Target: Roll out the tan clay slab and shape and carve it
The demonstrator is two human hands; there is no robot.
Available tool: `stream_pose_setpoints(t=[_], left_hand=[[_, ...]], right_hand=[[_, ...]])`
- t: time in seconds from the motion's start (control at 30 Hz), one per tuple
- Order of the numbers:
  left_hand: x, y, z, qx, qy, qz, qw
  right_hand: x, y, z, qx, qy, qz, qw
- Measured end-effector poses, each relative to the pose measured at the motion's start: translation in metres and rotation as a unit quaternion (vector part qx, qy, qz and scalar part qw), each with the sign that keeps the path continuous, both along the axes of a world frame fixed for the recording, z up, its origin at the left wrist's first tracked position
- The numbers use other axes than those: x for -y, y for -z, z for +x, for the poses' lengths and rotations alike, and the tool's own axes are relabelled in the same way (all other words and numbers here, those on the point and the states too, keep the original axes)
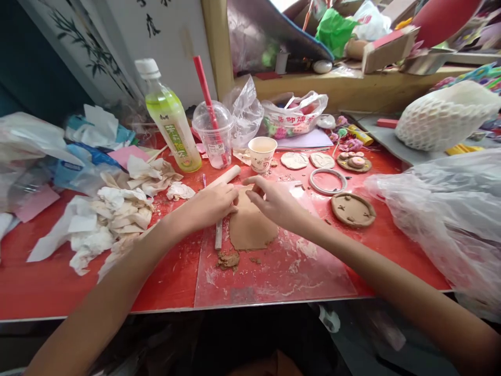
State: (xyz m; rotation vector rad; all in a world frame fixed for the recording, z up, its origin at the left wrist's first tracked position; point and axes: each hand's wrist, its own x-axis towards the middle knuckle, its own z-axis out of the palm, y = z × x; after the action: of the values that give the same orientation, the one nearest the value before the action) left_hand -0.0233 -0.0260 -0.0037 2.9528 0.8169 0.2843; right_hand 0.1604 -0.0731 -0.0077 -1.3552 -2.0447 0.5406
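Note:
A flat brown clay slab [252, 230] lies on a clear plastic sheet [274, 282]. At its upper left edge is my left hand [215, 201], its fingers curled together and touching the clay. Over the slab's upper right part hovers my right hand [274, 201], thumb and index finger bent and apart with nothing seen between them. Beyond my left hand a pale rolling pin [225, 177] lies slanted. A thin grey stick [218, 236] rests along the slab's left side, partly hidden by my left hand. Clay crumbs [228, 260] lie below it.
Behind the slab stand a paper cup [262, 154], a plastic cup with a red straw [214, 136] and a drink bottle [174, 125]. Crumpled tissues [117, 211] lie left. To the right are a grey ring [327, 181], a round clay piece [353, 210] and a plastic bag [442, 209].

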Motion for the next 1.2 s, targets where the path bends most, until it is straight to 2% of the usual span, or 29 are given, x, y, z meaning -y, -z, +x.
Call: stream_pose_setpoints(t=[0.1, 0.2, 0.33, 0.4, 0.57, 0.77, 0.97, 1.1, 1.2], left_hand=[[-0.003, 0.004, 0.000, -0.041, 0.014, 0.022, 0.999], [-0.002, 0.002, -0.001, -0.055, 0.021, 0.024, 0.998], [0.001, -0.006, -0.002, -0.068, 0.025, 0.029, 0.997], [0.000, -0.007, -0.003, -0.074, 0.022, 0.060, 0.995], [-0.005, 0.003, -0.002, -0.107, 0.046, 0.169, 0.979], [-0.004, 0.008, -0.002, -0.131, 0.065, 0.200, 0.969], [0.002, -0.003, -0.002, -0.065, -0.015, 0.233, 0.970], [0.005, -0.002, 0.000, -0.021, -0.055, 0.214, 0.975], [0.006, 0.000, 0.001, -0.014, -0.092, 0.239, 0.967]], right_hand=[[0.001, 0.008, -0.006, -0.087, -0.016, -0.020, 0.996], [0.006, 0.013, -0.003, -0.124, 0.004, -0.045, 0.991], [0.010, 0.015, 0.002, -0.125, 0.014, -0.059, 0.990], [0.010, 0.016, 0.002, -0.123, 0.014, -0.058, 0.991], [0.010, 0.018, 0.001, -0.118, 0.006, -0.060, 0.991], [0.012, 0.016, 0.002, -0.112, 0.008, -0.060, 0.992], [0.012, 0.016, 0.002, -0.135, 0.012, -0.069, 0.988], [0.013, 0.016, 0.002, -0.181, 0.009, -0.096, 0.979], [0.012, 0.017, 0.005, -0.227, 0.014, -0.121, 0.966]])
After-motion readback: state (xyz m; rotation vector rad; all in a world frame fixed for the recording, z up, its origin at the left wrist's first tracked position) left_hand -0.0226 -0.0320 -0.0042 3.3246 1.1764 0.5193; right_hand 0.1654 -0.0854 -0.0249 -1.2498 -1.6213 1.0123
